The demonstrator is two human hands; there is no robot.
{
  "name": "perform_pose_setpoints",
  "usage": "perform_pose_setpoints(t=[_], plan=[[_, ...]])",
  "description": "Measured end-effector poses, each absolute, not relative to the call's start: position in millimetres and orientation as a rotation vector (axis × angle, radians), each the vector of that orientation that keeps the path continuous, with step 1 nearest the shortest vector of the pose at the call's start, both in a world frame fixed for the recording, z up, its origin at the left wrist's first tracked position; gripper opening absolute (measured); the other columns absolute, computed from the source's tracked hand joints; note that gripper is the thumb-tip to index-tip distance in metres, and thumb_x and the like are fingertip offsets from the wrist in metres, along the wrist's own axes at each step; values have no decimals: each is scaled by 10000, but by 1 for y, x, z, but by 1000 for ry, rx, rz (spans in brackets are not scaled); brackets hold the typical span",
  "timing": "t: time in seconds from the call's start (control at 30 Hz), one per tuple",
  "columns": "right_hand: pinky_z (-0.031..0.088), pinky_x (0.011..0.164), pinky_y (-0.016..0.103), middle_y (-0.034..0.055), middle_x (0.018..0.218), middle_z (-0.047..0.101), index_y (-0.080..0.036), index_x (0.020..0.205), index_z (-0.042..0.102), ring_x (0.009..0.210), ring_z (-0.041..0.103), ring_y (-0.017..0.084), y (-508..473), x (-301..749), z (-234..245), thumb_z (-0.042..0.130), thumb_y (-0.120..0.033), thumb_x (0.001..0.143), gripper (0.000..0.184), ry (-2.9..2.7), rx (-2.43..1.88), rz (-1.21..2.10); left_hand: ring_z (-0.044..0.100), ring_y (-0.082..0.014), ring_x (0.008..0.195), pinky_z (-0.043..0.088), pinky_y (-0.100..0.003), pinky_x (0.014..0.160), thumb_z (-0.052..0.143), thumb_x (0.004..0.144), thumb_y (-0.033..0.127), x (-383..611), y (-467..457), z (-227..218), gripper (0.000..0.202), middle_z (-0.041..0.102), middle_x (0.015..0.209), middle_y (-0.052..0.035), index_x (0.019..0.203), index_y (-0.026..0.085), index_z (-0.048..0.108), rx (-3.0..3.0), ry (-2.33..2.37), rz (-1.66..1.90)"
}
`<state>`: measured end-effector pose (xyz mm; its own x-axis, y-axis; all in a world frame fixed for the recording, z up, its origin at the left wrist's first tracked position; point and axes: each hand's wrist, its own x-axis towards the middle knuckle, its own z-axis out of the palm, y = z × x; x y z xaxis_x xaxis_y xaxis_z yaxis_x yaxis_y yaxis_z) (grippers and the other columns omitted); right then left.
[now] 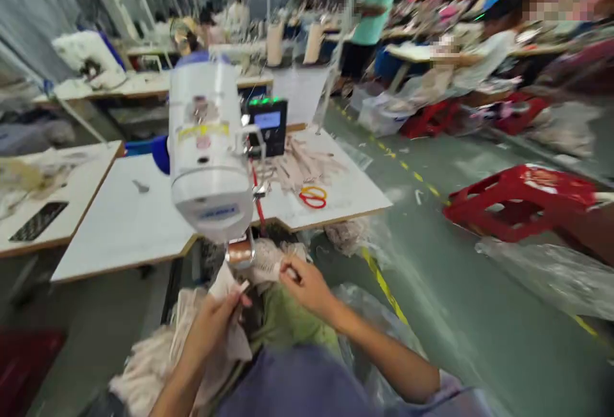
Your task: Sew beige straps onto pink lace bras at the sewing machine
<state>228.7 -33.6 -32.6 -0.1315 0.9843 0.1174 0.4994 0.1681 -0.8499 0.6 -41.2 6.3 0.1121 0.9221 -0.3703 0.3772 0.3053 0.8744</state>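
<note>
A white sewing machine [206,148] stands in front of me, its head pointing my way. Just below its near end, my left hand [218,314] pinches a piece of pale beige fabric [222,281], with a small light strip showing at the fingertips. To the right, my right hand [304,283] has its fingers closed on another part of the pale fabric, close to the machine's lower end. More beige fabric [148,362] is heaped at my lap on the left, and a green cloth [288,318] lies between my forearms. Motion blur softens the details.
Scissors with red and orange handles [313,197] lie on the white table [345,193] near pale fabric strips [304,161]. A control box [268,126] stands behind the machine. At right, a red plastic stool [518,199] is on the floor. Co-workers [377,14] are further back.
</note>
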Motion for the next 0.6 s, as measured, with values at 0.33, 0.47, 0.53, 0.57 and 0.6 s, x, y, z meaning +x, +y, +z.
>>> perform_pose_setpoints(t=[0.33,0.47,0.53,0.57,0.6], plan=[[525,791,304,49,973,728,-230,1043,664,928,668,188,-55,184,-41,587,-207,948,124,-1826,-1116,680,571,-100,687,461,-212,702,781,803,363,28,-58,-28,220,683,726,3,788,149,734,676,1152,1148],[532,796,306,44,983,732,-233,1028,673,924,678,181,-48,175,-41,569,-220,963,124,-1768,-1161,703,678,-172,878,531,-284,829,770,821,327,30,-62,-29,266,754,946,-50,1029,163,753,641,1090,1171],[526,783,303,43,982,730,-230,1007,679,896,678,176,-46,175,-42,572,-236,963,116,-1749,-1198,734,698,-212,948,544,-325,869,761,830,330,31,-62,-31,306,763,1004,-76,1082,158,747,635,1104,1150],[520,770,299,42,973,728,-227,994,681,876,675,172,-45,176,-43,577,-243,960,110,-1745,-1213,747,702,-222,962,546,-335,880,761,830,333,31,-63,-32,311,765,1011,-81,1085,156,748,638,1116,1144],[510,752,293,39,958,725,-222,980,682,850,669,167,-45,176,-43,584,-247,956,104,-1744,-1226,758,704,-225,966,545,-339,889,762,828,334,31,-63,-33,313,767,1018,-81,1085,156,750,645,1127,1142]])
